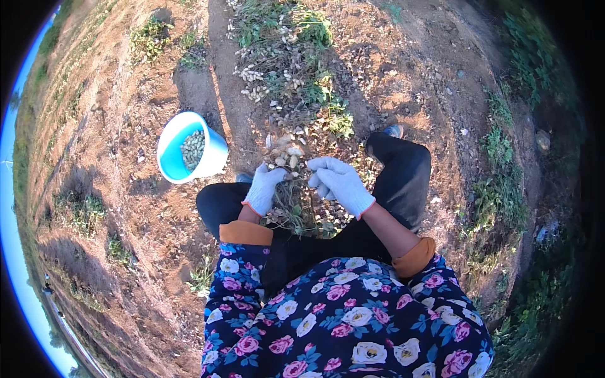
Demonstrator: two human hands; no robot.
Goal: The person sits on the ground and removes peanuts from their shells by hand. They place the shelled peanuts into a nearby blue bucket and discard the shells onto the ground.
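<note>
My left hand (267, 188), in a white knit glove with an orange cuff edge, grips a pulled peanut plant. Its cluster of pods (290, 155) sticks up past my fingers, and the leafy stems (294, 208) hang down between my knees. Just right of the pods is my gloved right hand (339, 182), its fingers curled toward the thumb and apart from the cluster. Whether anything small sits between those fingertips is hidden. To the left stands a white bucket (215, 153) with a blue inside, and loose peanuts (193, 149) lie in it.
Ahead of me a row of uprooted peanut plants (283, 61) lies on the soil, many with pods (253, 80) showing. My bent legs (406, 175) flank the work. Small green plants (149, 40) dot the ground at left. Darker bushes (529, 61) line the right side.
</note>
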